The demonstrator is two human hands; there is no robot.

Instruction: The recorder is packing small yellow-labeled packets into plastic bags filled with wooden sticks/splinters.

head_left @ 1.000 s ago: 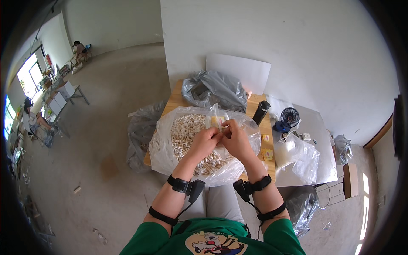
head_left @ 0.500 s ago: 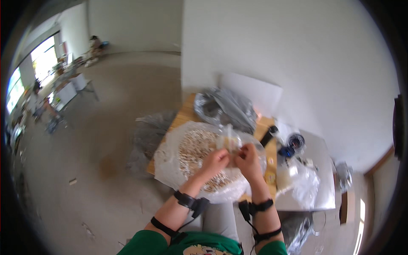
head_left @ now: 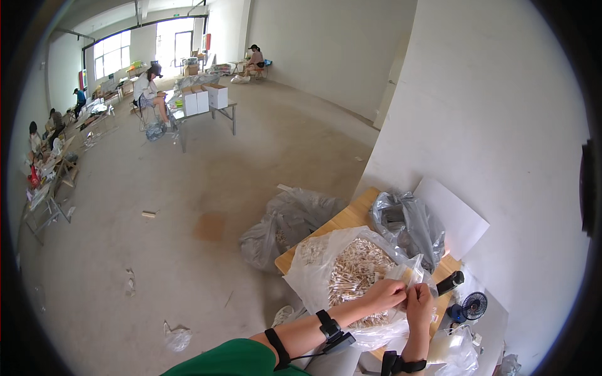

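A large translucent plastic bag (head_left: 308, 268) lies spread wide on the wooden table, full of loose cotton swabs (head_left: 354, 276). Over its right side, my left hand (head_left: 384, 294) and my right hand (head_left: 419, 302) meet at a small clear plastic bag (head_left: 411, 273). The fingers of both hands are closed in a pinch on its near edge. Something pale yellow shows inside or on the small bag; I cannot tell exactly what. Part of the small bag is hidden behind my fingers.
On the wooden table (head_left: 351, 216) sits a grey plastic bag (head_left: 407, 225); another grey bag (head_left: 285, 229) rests on the floor. To the right are a black cylinder (head_left: 450, 282), a small fan (head_left: 475, 306) and a clear bag (head_left: 456, 348). Other people sit at far tables.
The view has swung left and up, so the table and my hands now appear lower right and more of the room shows. Both hands stay at the small plastic bag.
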